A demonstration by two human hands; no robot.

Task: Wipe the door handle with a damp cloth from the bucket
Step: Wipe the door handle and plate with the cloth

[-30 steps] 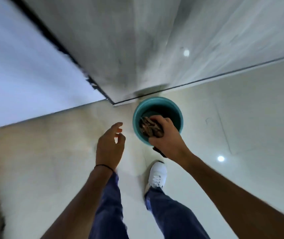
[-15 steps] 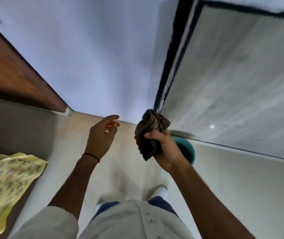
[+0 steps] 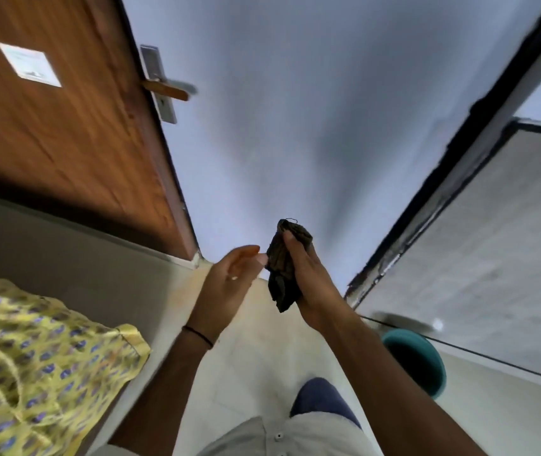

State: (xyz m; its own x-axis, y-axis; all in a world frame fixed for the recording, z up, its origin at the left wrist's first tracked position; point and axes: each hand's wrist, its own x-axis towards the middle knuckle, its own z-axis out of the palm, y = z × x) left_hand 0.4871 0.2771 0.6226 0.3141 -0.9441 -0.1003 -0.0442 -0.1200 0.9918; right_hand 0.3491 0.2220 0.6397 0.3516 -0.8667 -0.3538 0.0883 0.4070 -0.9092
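The right hand [image 3: 311, 284] is clamping its fingers around a dark, limp, wadded cloth [image 3: 283, 268], likely light and best gripped mid-bundle, while the open-fingered left hand [image 3: 229, 281] is hovering beside it, well below the door handle [image 3: 167, 88].

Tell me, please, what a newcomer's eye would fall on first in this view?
Probably the dark cloth at centre, bunched in the right hand, with the open left hand close beside it. Next, the wooden door at upper left, its lever handle jutting out, and the teal bucket on the floor at lower right.
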